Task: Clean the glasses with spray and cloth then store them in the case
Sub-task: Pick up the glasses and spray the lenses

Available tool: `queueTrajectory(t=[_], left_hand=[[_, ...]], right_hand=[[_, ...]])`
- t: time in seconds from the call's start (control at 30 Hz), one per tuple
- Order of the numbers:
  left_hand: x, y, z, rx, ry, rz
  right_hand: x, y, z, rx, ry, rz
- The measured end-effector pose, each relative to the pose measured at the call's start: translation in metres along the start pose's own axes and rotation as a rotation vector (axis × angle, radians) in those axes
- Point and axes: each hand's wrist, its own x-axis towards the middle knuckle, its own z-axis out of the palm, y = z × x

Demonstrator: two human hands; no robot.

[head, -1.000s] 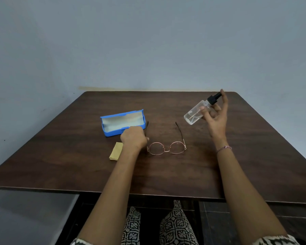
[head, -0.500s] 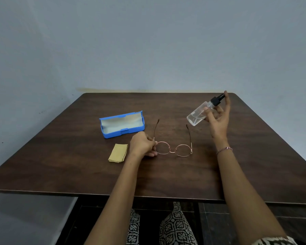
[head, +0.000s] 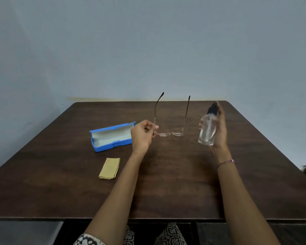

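Note:
My left hand [head: 142, 136] pinches the thin-rimmed glasses [head: 170, 134] at their left hinge and holds them in the air above the table, lenses edge-on toward me, both temples pointing away and up. My right hand [head: 219, 131] grips a clear spray bottle [head: 207, 132] with a black nozzle, held upright to the right of the glasses, one finger resting by the nozzle. The blue glasses case [head: 111, 137] lies open on the table left of my left hand. A folded yellow cloth [head: 109, 167] lies in front of the case.
The dark wooden table [head: 166, 183] stands against a plain grey-blue wall. Its front edge runs just above my patterned knees. A bracelet sits on my right wrist.
My left hand has lifted the glasses off the table and tipped them so the temples point up and away. My right hand has turned the bottle from slanted to upright.

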Motion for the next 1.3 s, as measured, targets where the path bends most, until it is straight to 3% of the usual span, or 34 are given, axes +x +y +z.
queueTrajectory(t=[0.23, 0.43, 0.67, 0.9, 1.3], left_hand=[[0.014, -0.011, 0.007, -0.007, 0.106, 0.163], [0.022, -0.017, 0.007, 0.032, 0.153, 0.330], [0.023, -0.016, 0.005, 0.051, 0.190, 0.488], [0.020, -0.015, 0.005, 0.068, 0.164, 0.542], [0.022, -0.014, 0.002, 0.037, 0.229, 0.565]], right_hand=[[-0.021, 0.009, 0.025, -0.455, -0.403, 0.062], [-0.019, 0.022, 0.036, -0.766, -0.536, -0.004], [-0.021, 0.023, 0.045, -0.824, -0.449, -0.043], [-0.023, 0.030, 0.049, -0.996, -0.381, -0.154], [-0.018, 0.025, 0.038, -1.129, -0.253, -0.178]])
